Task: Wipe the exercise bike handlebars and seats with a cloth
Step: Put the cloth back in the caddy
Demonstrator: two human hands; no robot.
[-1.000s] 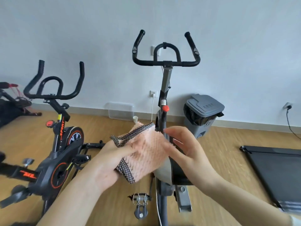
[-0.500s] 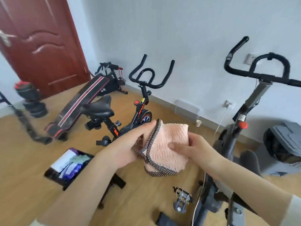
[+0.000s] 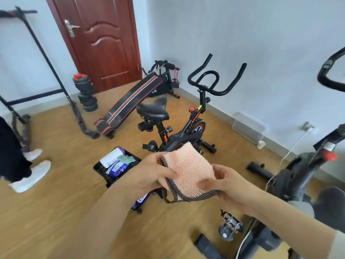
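Wood floor [image 3: 56, 212]; red door [image 3: 104, 43] at 11 o'clock. Tray [image 3: 96, 168] at 9 o'clock: bottle [image 3: 112, 157], packet [image 3: 118, 168]. Left grip [image 3: 155, 172], right grip [image 3: 231, 184] pinch cloth [image 3: 188, 171].

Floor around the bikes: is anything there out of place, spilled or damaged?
Nothing looks spilled or broken. Two small oddities: a white cup stands alone on the floor by the wall, upright, and a black tray of supplies sits on the floor just in front of the bike, where a foot might catch it.

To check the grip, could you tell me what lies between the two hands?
Head view: the peach cloth spans the gap, the left hand and right hand each gripping a side.
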